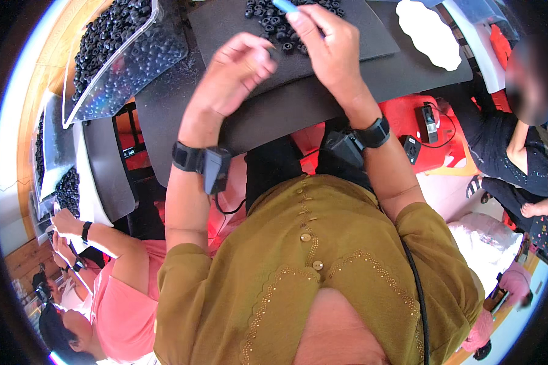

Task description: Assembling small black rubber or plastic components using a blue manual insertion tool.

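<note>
My left hand [237, 73] is raised over the near edge of the dark table, its fingers pinched on a small black ring-like part [273, 54]; the hand is a little blurred. To the right of it, my right hand [333, 52] grips a light blue stick-shaped tool [284, 6], partly cut off by the top edge of the view. Beyond and between both hands lies a loose pile of small black ring-like parts [287, 47] on a dark board [371, 45]. A strap with a small black box sits on each of my wrists.
A clear plastic bin [134, 73] full of black parts stands at the left. A white scallop-edged sheet [429, 33] lies at the right. Black devices with a cable [429, 125] rest on a red stool [408, 109]. People sit on both sides, one in a pink shirt [128, 298].
</note>
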`<action>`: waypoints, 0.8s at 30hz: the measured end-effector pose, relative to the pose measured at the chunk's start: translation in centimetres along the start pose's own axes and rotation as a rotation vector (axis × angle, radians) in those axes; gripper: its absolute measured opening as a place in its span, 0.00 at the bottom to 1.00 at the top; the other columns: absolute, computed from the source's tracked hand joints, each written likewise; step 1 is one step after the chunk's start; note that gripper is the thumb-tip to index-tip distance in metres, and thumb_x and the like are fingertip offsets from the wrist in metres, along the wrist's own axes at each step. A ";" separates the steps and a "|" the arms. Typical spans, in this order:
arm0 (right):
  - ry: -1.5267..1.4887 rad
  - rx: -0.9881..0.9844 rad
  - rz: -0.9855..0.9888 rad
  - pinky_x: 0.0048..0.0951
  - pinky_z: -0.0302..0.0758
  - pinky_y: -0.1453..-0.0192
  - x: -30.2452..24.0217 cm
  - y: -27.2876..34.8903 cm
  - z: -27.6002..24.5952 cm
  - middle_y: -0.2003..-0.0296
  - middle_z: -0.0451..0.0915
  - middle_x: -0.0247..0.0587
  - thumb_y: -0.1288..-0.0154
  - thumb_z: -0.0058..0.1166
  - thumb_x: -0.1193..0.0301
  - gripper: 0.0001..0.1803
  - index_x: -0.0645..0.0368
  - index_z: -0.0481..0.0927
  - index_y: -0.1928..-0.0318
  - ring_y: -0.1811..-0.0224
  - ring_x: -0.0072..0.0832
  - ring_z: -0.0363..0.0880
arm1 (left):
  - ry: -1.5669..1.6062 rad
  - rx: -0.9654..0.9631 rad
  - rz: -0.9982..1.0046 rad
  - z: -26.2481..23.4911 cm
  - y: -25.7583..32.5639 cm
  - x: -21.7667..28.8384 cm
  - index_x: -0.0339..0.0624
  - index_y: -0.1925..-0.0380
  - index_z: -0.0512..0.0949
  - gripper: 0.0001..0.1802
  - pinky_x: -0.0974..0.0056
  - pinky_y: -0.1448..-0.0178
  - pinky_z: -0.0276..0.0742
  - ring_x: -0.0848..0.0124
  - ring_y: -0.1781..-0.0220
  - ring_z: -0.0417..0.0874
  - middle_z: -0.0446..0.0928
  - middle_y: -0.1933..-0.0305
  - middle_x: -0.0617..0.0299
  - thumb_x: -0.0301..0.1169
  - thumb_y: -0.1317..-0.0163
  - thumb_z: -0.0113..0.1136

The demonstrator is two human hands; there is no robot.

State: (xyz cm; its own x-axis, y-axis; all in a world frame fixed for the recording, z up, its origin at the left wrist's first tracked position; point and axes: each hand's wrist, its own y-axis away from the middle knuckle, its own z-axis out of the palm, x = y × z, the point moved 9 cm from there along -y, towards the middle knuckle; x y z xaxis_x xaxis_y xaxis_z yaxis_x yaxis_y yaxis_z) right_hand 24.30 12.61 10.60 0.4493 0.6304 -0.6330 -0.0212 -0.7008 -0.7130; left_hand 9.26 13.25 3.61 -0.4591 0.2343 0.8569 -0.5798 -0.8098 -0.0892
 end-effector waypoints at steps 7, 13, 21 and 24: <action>-0.461 -0.284 0.207 0.17 0.67 0.67 -0.3 1.1 2.5 0.69 0.76 0.24 0.39 0.65 0.70 0.16 0.58 0.81 0.50 0.69 0.10 0.69 | 0.191 -0.026 0.043 -0.2 0.2 1.6 0.40 0.56 0.77 0.08 0.76 0.57 0.77 0.78 0.62 0.77 0.77 0.60 0.63 0.31 0.30 0.56; -0.517 -0.427 0.269 0.18 0.66 0.68 -0.9 1.4 4.2 0.72 0.79 0.25 0.40 0.66 0.69 0.12 0.59 0.83 0.58 0.71 0.12 0.70 | 0.002 0.019 0.000 -0.6 0.2 0.8 0.41 0.55 0.77 0.11 0.77 0.59 0.80 0.80 0.65 0.80 0.78 0.65 0.67 0.36 0.30 0.56; -0.644 -0.287 0.369 0.16 0.66 0.70 0.4 2.4 3.9 0.74 0.78 0.24 0.39 0.65 0.68 0.09 0.60 0.83 0.62 0.72 0.10 0.70 | -0.002 0.127 0.081 -0.6 0.3 0.7 0.41 0.55 0.76 0.09 0.75 0.54 0.81 0.79 0.60 0.81 0.79 0.60 0.66 0.30 0.32 0.58; -0.791 -0.326 0.477 0.16 0.63 0.74 1.2 2.9 4.1 0.76 0.76 0.24 0.38 0.64 0.68 0.08 0.59 0.83 0.63 0.75 0.10 0.68 | -0.036 0.074 0.096 -0.5 0.2 0.5 0.40 0.55 0.76 0.08 0.74 0.53 0.80 0.78 0.60 0.79 0.78 0.59 0.65 0.29 0.32 0.58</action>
State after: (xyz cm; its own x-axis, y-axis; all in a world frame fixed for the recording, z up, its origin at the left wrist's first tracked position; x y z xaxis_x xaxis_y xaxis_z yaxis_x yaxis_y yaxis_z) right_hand 21.12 12.71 6.59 -0.2735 0.2150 -0.9375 0.2563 -0.9232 -0.2865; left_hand 8.60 13.47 3.77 -0.4850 0.1352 0.8640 -0.4827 -0.8652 -0.1356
